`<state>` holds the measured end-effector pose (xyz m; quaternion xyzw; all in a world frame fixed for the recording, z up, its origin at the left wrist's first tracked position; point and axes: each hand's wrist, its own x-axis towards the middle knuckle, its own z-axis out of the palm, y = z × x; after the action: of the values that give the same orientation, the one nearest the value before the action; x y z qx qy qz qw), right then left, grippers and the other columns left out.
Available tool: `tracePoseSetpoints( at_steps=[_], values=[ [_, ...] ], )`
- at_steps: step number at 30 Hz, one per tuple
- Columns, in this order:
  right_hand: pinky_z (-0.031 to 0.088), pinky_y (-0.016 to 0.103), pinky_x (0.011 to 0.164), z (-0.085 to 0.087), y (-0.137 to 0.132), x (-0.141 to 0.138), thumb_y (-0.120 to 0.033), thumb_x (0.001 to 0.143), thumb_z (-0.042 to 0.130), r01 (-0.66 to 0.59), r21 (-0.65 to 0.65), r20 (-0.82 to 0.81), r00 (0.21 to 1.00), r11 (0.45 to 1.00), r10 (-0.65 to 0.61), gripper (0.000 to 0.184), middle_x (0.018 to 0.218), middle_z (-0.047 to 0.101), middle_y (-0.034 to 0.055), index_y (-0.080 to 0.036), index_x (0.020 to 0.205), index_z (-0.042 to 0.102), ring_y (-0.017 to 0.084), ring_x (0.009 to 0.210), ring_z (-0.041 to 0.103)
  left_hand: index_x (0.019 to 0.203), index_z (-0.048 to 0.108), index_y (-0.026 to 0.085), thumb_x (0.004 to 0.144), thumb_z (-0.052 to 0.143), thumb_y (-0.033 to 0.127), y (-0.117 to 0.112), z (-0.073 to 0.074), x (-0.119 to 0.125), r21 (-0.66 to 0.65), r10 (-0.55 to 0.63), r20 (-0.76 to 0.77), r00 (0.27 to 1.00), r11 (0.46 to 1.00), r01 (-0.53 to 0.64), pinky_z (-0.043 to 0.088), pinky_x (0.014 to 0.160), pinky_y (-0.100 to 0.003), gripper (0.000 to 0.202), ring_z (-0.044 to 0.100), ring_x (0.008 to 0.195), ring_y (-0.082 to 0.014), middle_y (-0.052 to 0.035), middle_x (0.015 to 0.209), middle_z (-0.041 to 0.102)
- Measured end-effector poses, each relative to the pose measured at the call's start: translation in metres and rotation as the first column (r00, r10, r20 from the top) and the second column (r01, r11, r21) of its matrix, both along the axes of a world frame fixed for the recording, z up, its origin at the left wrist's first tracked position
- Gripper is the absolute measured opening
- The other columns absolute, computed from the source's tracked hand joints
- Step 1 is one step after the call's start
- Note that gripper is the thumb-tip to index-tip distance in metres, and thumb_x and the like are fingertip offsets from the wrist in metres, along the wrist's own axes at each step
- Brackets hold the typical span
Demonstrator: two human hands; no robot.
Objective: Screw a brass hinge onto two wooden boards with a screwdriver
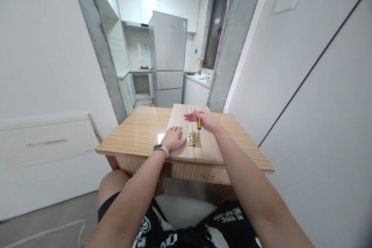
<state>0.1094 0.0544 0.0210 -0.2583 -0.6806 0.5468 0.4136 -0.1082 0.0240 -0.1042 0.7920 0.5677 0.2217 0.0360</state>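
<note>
A brass hinge (193,139) lies unfolded across the seam between two pale wooden boards (178,118) on the table. My right hand (205,120) holds a screwdriver (199,123) with a yellow and black handle, upright over the hinge's right leaf. Its tip points down at that leaf near the upper right; whether it sits in a screw is too small to tell. Flat on the left board rests my left hand (173,138), fingers spread, its thumb close to the hinge's left edge. A watch with a light strap is on that wrist.
The boards lie on a striped wooden table (145,128) with a drawer (203,174) under its front edge. Behind stand a grey refrigerator (170,46) and a sink counter (197,81). White walls or panels close in at left and right.
</note>
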Motion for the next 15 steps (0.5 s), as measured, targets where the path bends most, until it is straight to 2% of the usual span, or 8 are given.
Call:
tracePoseSetpoints(
  at_steps=[1,3,5,6,8,11,13,15],
  values=[
    [0.048,0.027,0.058,-0.001,0.001,-0.001,-0.079,0.084,0.074,-0.024,-0.048,0.003,1.0,0.999,0.024,0.068,0.075,0.075,0.0085,-0.022,0.057,0.049,0.016,0.062,0.065,0.159,0.046,0.019,0.092,0.059,0.063,0.0,0.0,0.0,-0.005,0.003,-0.001,1.0,1.0,-0.003,0.032,0.128,-0.048,0.081,0.045,0.149,-0.036,-0.0156,0.161,0.053],
    [0.035,0.025,0.044,-0.003,0.003,-0.003,-0.083,0.086,0.068,-0.02,-0.122,-0.014,1.0,0.992,0.019,0.071,0.051,0.058,0.001,-0.024,0.056,0.041,0.01,0.041,0.045,0.16,0.046,0.019,0.092,0.059,0.062,-0.001,0.001,0.0,-0.013,0.005,-0.004,1.0,1.0,-0.005,0.032,0.128,-0.048,0.081,0.045,0.15,-0.0359,-0.0154,0.161,0.053],
    [0.02,0.024,0.038,-0.007,0.005,-0.006,-0.083,0.089,0.064,0.039,-0.153,-0.07,0.996,0.987,-0.05,0.071,0.041,0.037,-0.0062,-0.026,0.057,0.036,0.008,0.035,0.025,0.16,0.046,0.019,0.093,0.058,0.062,-0.001,0.002,0.001,-0.011,0.002,-0.004,1.0,1.0,-0.002,0.031,0.128,-0.047,0.081,0.045,0.15,-0.0354,-0.0154,0.161,0.053],
    [0.016,0.024,0.037,-0.009,0.005,-0.008,-0.083,0.09,0.063,0.081,-0.162,-0.105,0.99,0.984,-0.099,0.071,0.041,0.03,-0.008,-0.027,0.057,0.033,0.007,0.035,0.02,0.16,0.046,0.018,0.093,0.058,0.062,-0.002,0.002,0.001,-0.009,-0.001,-0.004,1.0,1.0,0.001,0.031,0.129,-0.047,0.081,0.045,0.15,-0.0352,-0.0155,0.16,0.053],
    [0.014,0.025,0.036,-0.011,0.005,-0.012,-0.082,0.091,0.061,0.181,-0.167,-0.162,0.965,0.969,-0.208,0.072,0.042,0.026,-0.0088,-0.027,0.059,0.029,0.008,0.037,0.018,0.16,0.046,0.018,0.093,0.059,0.061,-0.002,0.002,0.001,-0.005,-0.006,-0.003,1.0,1.0,0.006,0.031,0.129,-0.046,0.08,0.045,0.149,-0.0349,-0.0155,0.16,0.054],
    [0.015,0.026,0.035,-0.015,0.001,-0.02,-0.081,0.093,0.06,0.346,-0.157,-0.188,0.909,0.925,-0.371,0.069,0.044,0.028,-0.0079,-0.028,0.061,0.03,0.009,0.037,0.022,0.159,0.047,0.018,0.092,0.06,0.06,-0.002,0.003,0.001,-0.007,-0.005,-0.002,1.0,1.0,0.005,0.032,0.128,-0.046,0.08,0.045,0.149,-0.0352,-0.0152,0.16,0.054],
    [0.02,0.028,0.036,-0.017,-0.005,-0.028,-0.081,0.095,0.056,0.465,-0.155,-0.179,0.855,0.872,-0.487,0.066,0.043,0.032,-0.0064,-0.029,0.062,0.033,0.011,0.038,0.028,0.159,0.046,0.018,0.092,0.06,0.06,-0.002,0.003,0.001,-0.013,-0.004,-0.002,1.0,1.0,0.004,0.033,0.128,-0.046,0.08,0.045,0.15,-0.0354,-0.0149,0.161,0.053],
    [0.026,0.031,0.038,-0.02,-0.011,-0.034,-0.081,0.098,0.048,0.584,-0.16,-0.181,0.776,0.796,-0.605,0.064,0.043,0.035,-0.0047,-0.029,0.064,0.035,0.014,0.04,0.037,0.159,0.047,0.018,0.092,0.06,0.059,-0.002,0.004,0.001,-0.014,-0.008,-0.001,1.0,1.0,0.008,0.033,0.128,-0.046,0.08,0.045,0.149,-0.0355,-0.0148,0.161,0.053]
  ],
)
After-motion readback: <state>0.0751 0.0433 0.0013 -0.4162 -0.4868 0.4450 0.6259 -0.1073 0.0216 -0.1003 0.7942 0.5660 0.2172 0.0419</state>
